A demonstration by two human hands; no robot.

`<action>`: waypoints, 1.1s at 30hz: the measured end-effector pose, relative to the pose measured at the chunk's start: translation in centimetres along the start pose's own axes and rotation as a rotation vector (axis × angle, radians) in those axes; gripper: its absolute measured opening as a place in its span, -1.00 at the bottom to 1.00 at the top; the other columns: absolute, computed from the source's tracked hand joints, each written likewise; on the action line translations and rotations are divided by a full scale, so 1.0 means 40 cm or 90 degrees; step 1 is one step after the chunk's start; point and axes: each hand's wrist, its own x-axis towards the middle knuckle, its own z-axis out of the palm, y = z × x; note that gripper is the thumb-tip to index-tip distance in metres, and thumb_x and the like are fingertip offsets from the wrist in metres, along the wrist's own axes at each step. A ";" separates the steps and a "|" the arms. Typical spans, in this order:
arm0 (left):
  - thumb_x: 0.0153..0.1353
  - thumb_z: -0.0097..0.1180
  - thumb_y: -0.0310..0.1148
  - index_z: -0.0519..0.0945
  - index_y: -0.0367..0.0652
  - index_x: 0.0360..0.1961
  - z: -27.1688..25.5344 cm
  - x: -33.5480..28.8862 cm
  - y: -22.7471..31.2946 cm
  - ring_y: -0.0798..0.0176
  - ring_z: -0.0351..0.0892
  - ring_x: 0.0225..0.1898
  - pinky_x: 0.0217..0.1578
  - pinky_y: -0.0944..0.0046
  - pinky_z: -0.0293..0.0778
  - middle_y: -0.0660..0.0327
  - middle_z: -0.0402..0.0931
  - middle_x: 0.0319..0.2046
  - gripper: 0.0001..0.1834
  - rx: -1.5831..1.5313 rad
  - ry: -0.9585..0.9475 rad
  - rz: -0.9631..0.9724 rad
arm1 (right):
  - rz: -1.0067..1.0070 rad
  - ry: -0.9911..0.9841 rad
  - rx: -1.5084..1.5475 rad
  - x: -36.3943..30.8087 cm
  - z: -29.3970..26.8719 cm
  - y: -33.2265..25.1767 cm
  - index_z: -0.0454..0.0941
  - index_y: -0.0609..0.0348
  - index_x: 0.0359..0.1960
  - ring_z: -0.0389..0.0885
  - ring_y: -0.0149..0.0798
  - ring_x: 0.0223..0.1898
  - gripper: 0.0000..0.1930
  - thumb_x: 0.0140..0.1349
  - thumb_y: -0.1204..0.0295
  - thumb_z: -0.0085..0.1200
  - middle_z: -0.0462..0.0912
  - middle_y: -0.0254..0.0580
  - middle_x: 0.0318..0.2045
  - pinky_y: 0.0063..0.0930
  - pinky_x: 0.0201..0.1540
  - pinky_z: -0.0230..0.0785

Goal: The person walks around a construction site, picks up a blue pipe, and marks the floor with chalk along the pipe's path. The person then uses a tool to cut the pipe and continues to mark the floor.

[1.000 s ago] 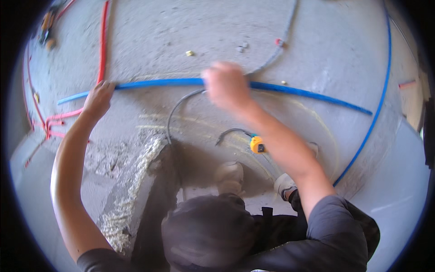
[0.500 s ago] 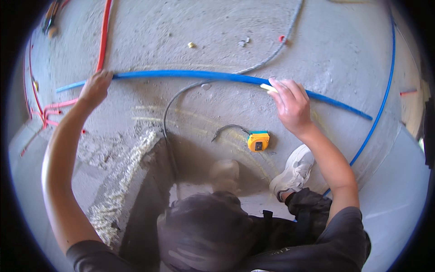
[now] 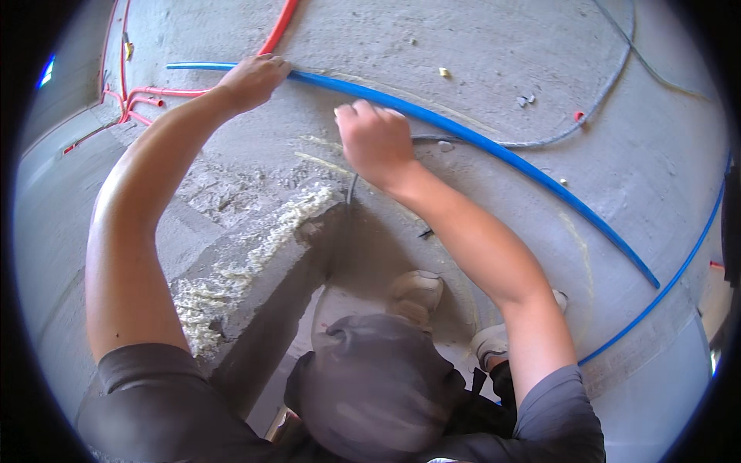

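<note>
A long blue pipe (image 3: 463, 139) runs slantwise above the bare concrete floor, from upper left to lower right. Near its left end my left hand (image 3: 261, 79) is closed around it, next to the end of a thick red pipe (image 3: 281, 25). My right hand (image 3: 376, 143) is curled up just on the near side of the blue pipe, apart from it. Whatever its fingers hold is hidden. A dark cord tip (image 3: 426, 233) peeks out beside my right forearm; the yellow tape measure is out of sight.
A grey cable (image 3: 556, 141) crosses the floor under the blue pipe. Several thin red pipes (image 3: 143, 96) bend at the left. Another blue pipe (image 3: 679, 270) curves along the right. A rough concrete step edge (image 3: 270, 247) rises near my left arm, and small debris (image 3: 526, 100) lies beyond.
My right hand has come off the blue pipe and moved left; the pale stick in its fingers no longer shows. The view has shifted. My left hand keeps hold of the pipe.
</note>
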 end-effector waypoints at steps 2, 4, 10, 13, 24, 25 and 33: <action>0.02 -0.03 -0.62 0.45 -0.26 -0.26 -0.003 -0.003 0.002 -0.08 0.54 -0.16 -0.14 0.02 0.46 0.01 0.50 -0.31 -0.79 0.019 -0.013 0.004 | 0.008 -0.021 -0.048 0.066 0.060 -0.028 0.52 0.13 -0.52 0.67 -0.19 -0.52 -0.96 0.04 0.51 0.03 0.62 -0.11 -0.53 -0.33 -0.50 0.51; 0.02 -0.02 -0.61 0.45 -0.26 -0.24 -0.004 0.000 0.003 -0.06 0.55 -0.15 -0.14 0.02 0.47 0.01 0.51 -0.30 -0.77 0.022 -0.024 -0.002 | 0.002 -0.049 -0.083 0.112 0.096 -0.050 0.56 0.13 -0.52 0.69 -0.20 -0.51 -0.94 0.04 0.49 0.05 0.63 -0.10 -0.53 -0.33 -0.52 0.51; 0.02 0.02 -0.59 0.48 -0.27 -0.20 -0.004 -0.003 0.000 -0.03 0.56 -0.15 -0.13 0.04 0.47 0.02 0.54 -0.30 -0.74 0.032 -0.028 0.001 | -0.034 -0.128 -0.174 0.191 0.150 -0.078 0.64 0.15 -0.54 0.70 -0.21 -0.48 -0.90 0.04 0.46 0.08 0.64 -0.10 -0.54 -0.36 -0.52 0.51; 0.02 0.02 -0.60 0.48 -0.26 -0.23 0.002 -0.012 -0.009 -0.03 0.57 -0.15 -0.13 0.06 0.48 0.03 0.54 -0.30 -0.77 0.041 -0.020 0.014 | -0.060 -0.167 -0.190 0.193 0.132 -0.077 0.66 0.14 -0.55 0.70 -0.22 -0.48 -0.89 0.03 0.46 0.09 0.63 -0.13 -0.56 -0.36 -0.52 0.52; -0.03 0.01 -0.66 0.47 -0.26 -0.22 -0.005 0.002 0.003 -0.04 0.52 -0.12 -0.10 0.04 0.46 0.03 0.50 -0.31 -0.72 -0.014 -0.029 -0.005 | -0.051 -0.108 -0.142 0.149 0.130 -0.034 0.65 0.11 -0.59 0.69 -0.20 -0.49 -0.91 -0.06 0.48 0.09 0.64 -0.10 -0.58 -0.32 -0.59 0.47; -0.03 -0.01 -0.68 0.46 -0.28 -0.20 -0.008 -0.002 0.008 -0.06 0.51 -0.12 -0.10 0.02 0.46 0.02 0.49 -0.31 -0.70 -0.028 -0.027 -0.008 | -0.040 -0.101 -0.146 0.141 0.115 -0.043 0.63 0.12 -0.62 0.67 -0.22 -0.51 -0.91 -0.06 0.47 0.09 0.63 -0.13 -0.60 -0.32 -0.59 0.46; -0.05 -0.08 -0.71 0.44 -0.32 -0.20 -0.005 -0.005 -0.001 -0.11 0.49 -0.11 -0.10 -0.02 0.44 -0.03 0.48 -0.31 -0.69 0.008 -0.030 -0.007 | 0.047 -0.138 -0.239 -0.150 -0.221 0.131 0.53 0.11 -0.60 0.58 -0.30 -0.61 -0.93 -0.01 0.47 0.05 0.55 -0.21 -0.62 -0.39 -0.63 0.37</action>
